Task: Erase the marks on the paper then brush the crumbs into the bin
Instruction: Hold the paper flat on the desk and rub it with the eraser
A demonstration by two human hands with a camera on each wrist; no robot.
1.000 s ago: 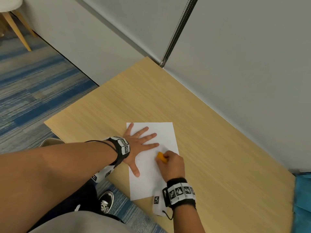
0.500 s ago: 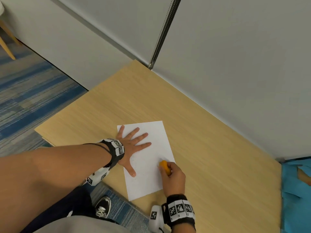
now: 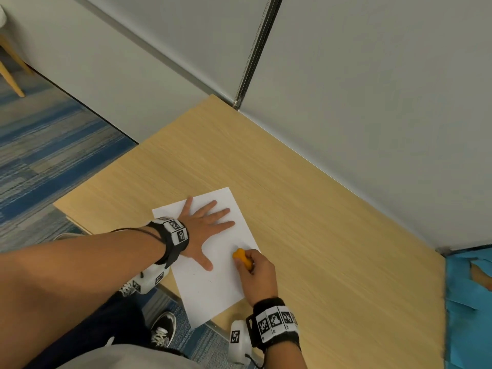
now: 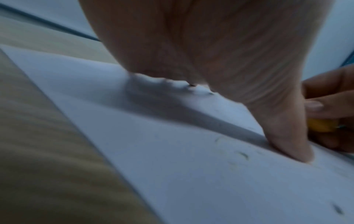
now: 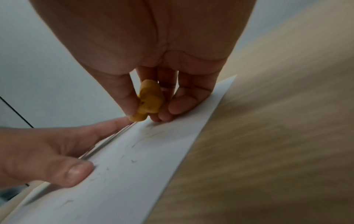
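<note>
Still early, judging by what lies on the sheet.
Right fingers (image 5: 124, 97): thumb and fingertips pinch a small orange eraser (image 5: 148, 100), its lower tip on the sheet.
Right hand (image 3: 257, 272): sits at the sheet's right edge, about midway along it.
Left fingers (image 3: 215, 217): spread wide and flat, pressing the sheet down; thumb (image 5: 72, 171) planted apart from the rest.
Left hand (image 3: 202, 230): covers the sheet's far-left part.
Paper (image 3: 213, 286): lies flat on the desk (image 3: 332, 235), its near corner past the desk edge.
Marks (image 5: 147, 133): faint grey strokes remain just below the eraser.
Crumbs (image 4: 243, 155): dark flecks scattered over the sheet, not yet swept.
Bin: not visible in any view.
Done: some rubbing, apparently.
Left: finish erasing, then brush the crumbs off into the bin.
</note>
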